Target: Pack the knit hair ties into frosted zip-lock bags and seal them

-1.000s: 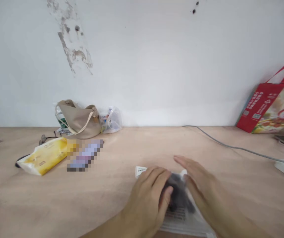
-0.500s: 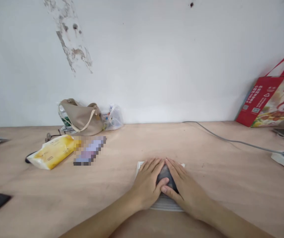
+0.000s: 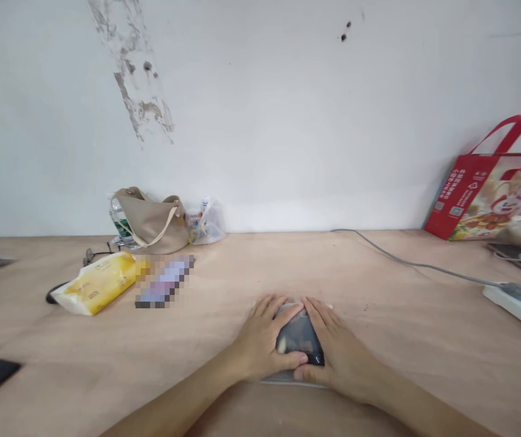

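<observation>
A flat packet with a dark, shiny face (image 3: 300, 337) and a pale border lies on the table in front of me. My left hand (image 3: 261, 338) rests flat across its left side, fingers stretched out and slightly spread. Over the right side lies my right hand (image 3: 339, 349), its fingers also extended. The two thumbs nearly meet near the lower edge, and the index fingertips come close at the top. Between the hands the dark area shows glare, as if under clear plastic. Most of the packet's edges are hidden under my palms, so its exact kind is unclear.
On the wooden table (image 3: 224, 273), a yellow tissue pack (image 3: 100, 282) lies beside a pixelated flat item (image 3: 164, 282). By the wall are a beige bag (image 3: 153, 221), a clear plastic bag (image 3: 210, 221) and a red carrier bag (image 3: 473, 197). A grey cable (image 3: 406, 261) reaches a white power strip (image 3: 510, 306).
My hands have spread a little, uncovering more of the dark face between them. The left thumb has slid lower. My view has shifted slightly.
</observation>
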